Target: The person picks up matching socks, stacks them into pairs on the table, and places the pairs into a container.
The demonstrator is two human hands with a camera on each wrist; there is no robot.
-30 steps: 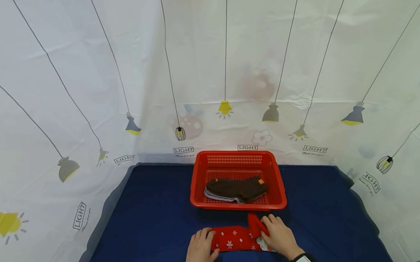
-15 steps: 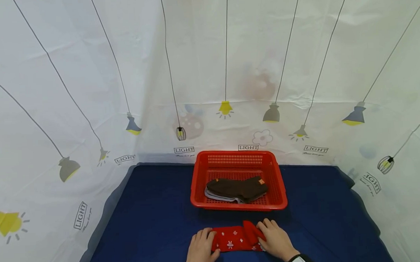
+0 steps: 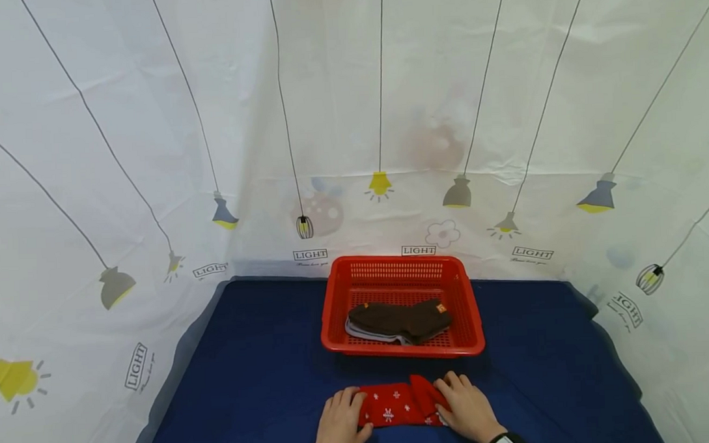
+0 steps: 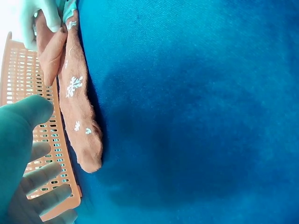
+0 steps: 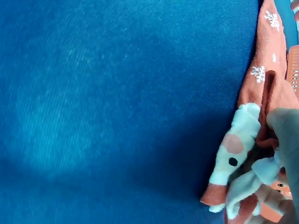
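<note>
A red sock (image 3: 390, 406) with white snowflakes lies lengthwise on the blue cloth. Its right part is folded back into a red flap (image 3: 426, 396), which my right hand (image 3: 469, 410) pinches between thumb and fingers. Under that hand, the right wrist view shows a white, pink and black patterned part (image 5: 236, 149) of the sock. My left hand (image 3: 339, 423) is at the sock's left end, overlapping it in the head view; in the left wrist view its fingers (image 4: 46, 177) are spread and loosely extended, with the thumb beside the sock.
A red plastic basket (image 3: 328, 313) stands just beyond the hands. Inside it lie dark brown socks (image 3: 401, 319) on top of a light grey sock (image 3: 373, 335). A white curtain (image 3: 339, 118) printed with lamps rises behind and at both sides of the blue-covered table (image 3: 248, 355).
My right hand has shifted a little left with the folded flap, which now leans lower over the sock. The left hand has stayed in place, and so has the basket.
</note>
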